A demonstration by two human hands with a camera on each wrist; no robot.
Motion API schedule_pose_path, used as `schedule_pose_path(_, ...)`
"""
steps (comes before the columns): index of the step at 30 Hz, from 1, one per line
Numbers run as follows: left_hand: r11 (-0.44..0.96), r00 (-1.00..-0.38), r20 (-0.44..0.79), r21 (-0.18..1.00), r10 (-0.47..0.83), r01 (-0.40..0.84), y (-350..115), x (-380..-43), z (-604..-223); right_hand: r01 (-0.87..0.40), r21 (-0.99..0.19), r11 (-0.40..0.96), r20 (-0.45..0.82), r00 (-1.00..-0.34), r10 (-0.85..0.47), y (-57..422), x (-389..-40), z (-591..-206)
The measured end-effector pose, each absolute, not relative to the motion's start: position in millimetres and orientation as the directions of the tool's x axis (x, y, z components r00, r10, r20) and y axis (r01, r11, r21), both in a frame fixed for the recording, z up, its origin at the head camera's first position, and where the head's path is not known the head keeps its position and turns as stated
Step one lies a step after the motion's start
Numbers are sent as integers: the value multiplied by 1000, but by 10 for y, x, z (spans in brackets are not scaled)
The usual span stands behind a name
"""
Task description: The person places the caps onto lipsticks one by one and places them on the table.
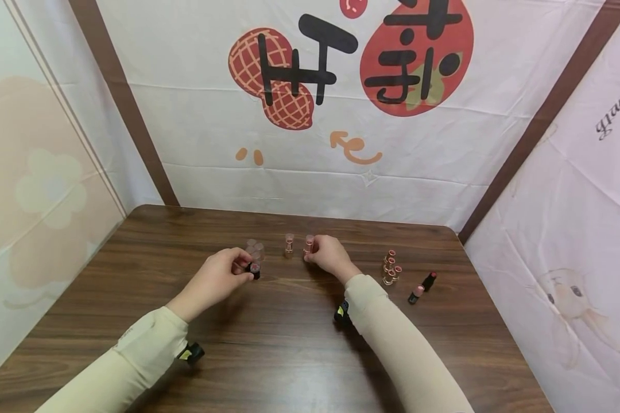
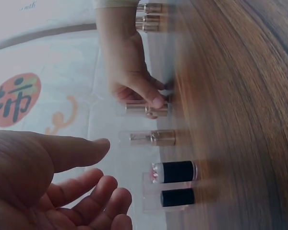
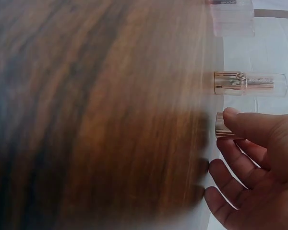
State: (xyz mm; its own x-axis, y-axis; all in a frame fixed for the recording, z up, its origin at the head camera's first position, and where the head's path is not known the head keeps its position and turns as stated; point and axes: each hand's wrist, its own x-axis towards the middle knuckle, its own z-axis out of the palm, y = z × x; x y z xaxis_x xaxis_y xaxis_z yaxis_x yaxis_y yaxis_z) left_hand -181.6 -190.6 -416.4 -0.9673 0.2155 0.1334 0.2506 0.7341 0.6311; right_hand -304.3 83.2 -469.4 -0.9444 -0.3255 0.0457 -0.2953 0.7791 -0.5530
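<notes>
Gold lipsticks (image 3: 228, 84) look glossy metal, caps (image 3: 281, 85) plastic, the table (image 1: 289, 355) smooth wood.

A brown wooden worktop (image 1: 274, 361) with dark stripes stands in front of a white sheet (image 1: 196, 120), which has a red peanut (image 1: 288, 109), a round red fruit (image 1: 419, 40), thick black writing (image 1: 328, 34) and a curly orange shape (image 1: 353, 144) on it. Brown strips (image 1: 119, 97) run down both sides of that sheet. The left sheet (image 1: 10, 46) has a pale flower (image 1: 51, 183), and the right sheet (image 1: 563, 201) has a faint animal face (image 1: 566, 295) and some curly letters (image 1: 617, 109).
</notes>
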Motion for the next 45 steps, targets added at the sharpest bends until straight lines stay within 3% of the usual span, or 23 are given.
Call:
schedule_pose_path(14, 750, -978, 136, 628, 156, 207, -1913, -1934, -4225, -276, -533, 800, 20, -949, -313, 852, -3036, -4767)
schedule_pose_path(25, 723, -965, 187, 639, 186, 263, -2047, -2179, -4330, -222, -608, 763, 26, -965, -261, 1106, -2868, -4726)
schedule_pose_path(34, 712, -969, 153, 658, 194, 246, -2230, -2443, -4466, -349, -590, 728, 163, -935, -317, 1276, -2632, -4595)
schedule_pose_path(45, 732, -973, 98, 644, 209, 222, -2329, -2732, -4704, -396, -607, 689, 217, -917, -336, 1347, -2351, -4430)
